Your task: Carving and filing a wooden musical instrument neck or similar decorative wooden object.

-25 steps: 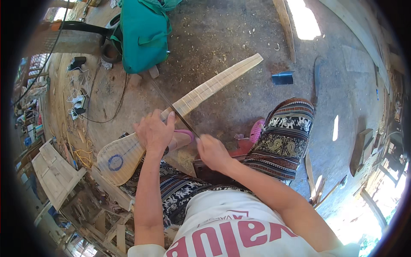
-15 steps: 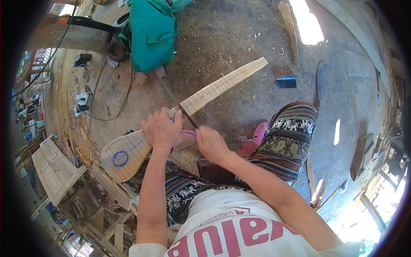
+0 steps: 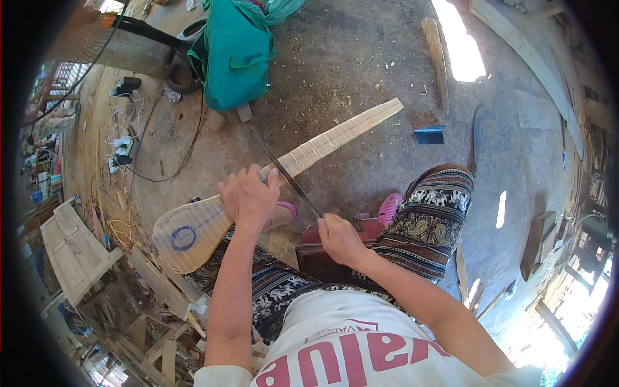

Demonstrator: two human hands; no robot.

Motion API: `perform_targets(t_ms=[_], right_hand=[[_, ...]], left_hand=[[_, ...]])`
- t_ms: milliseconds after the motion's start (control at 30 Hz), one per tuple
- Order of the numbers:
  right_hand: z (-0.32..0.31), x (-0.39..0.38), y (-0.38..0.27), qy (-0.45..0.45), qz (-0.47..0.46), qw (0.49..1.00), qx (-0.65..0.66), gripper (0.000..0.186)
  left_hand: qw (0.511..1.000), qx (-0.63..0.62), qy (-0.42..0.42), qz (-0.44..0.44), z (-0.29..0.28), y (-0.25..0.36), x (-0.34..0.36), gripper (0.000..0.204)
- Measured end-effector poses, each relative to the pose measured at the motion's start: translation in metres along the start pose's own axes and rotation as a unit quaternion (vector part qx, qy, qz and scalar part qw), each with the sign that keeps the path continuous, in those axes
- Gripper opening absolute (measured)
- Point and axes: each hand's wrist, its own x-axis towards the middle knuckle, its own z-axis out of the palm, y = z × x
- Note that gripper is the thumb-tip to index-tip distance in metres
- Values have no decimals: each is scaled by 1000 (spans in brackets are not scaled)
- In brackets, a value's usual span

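Note:
A pale wooden lute-shaped piece point(image 3: 200, 226) lies slantwise before me, its round body low on the left and its long neck point(image 3: 335, 134) pointing to the far right. A blue oval is drawn on the body, and cross lines run over the neck. My left hand point(image 3: 250, 197) grips it where body and neck meet, thumb along the neck. In my right hand point(image 3: 340, 238) is the near end of a long narrow dark blade point(image 3: 298, 187), which crosses the neck just beyond my left thumb. Whether it is a saw or a file I cannot tell; its handle is hidden.
A green bag point(image 3: 237, 58) and a fan point(image 3: 138, 39) stand at the far left. Near them lie a power strip point(image 3: 122, 145) and cables. On the concrete floor are shavings, a wooden strip point(image 3: 436, 64), a dark blue piece point(image 3: 429, 135) and a curved blade-like thing point(image 3: 477, 135). Scrap wood point(image 3: 148, 335) is heaped at lower left.
My right hand has drawn back toward me and to the right, pulling the blade across the neck. My left hand keeps its grip on the wooden piece. The view has shifted slightly.

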Motion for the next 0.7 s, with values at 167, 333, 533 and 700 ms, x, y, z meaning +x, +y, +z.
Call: perform_targets(t_ms=[167, 333, 533, 700], right_hand=[[15, 56, -7, 13, -20, 1000, -9, 25], [8, -1, -4, 1, 11, 1000, -9, 28], [18, 64, -6, 25, -5, 999, -39, 25], [19, -2, 0, 27, -8, 999, -24, 26]], left_hand=[[998, 7, 59, 16, 7, 4, 4, 35], [998, 15, 64, -10, 16, -3, 3, 37], [998, 20, 55, -10, 8, 8, 7, 41], [999, 15, 26, -38, 10, -1, 3, 43]])
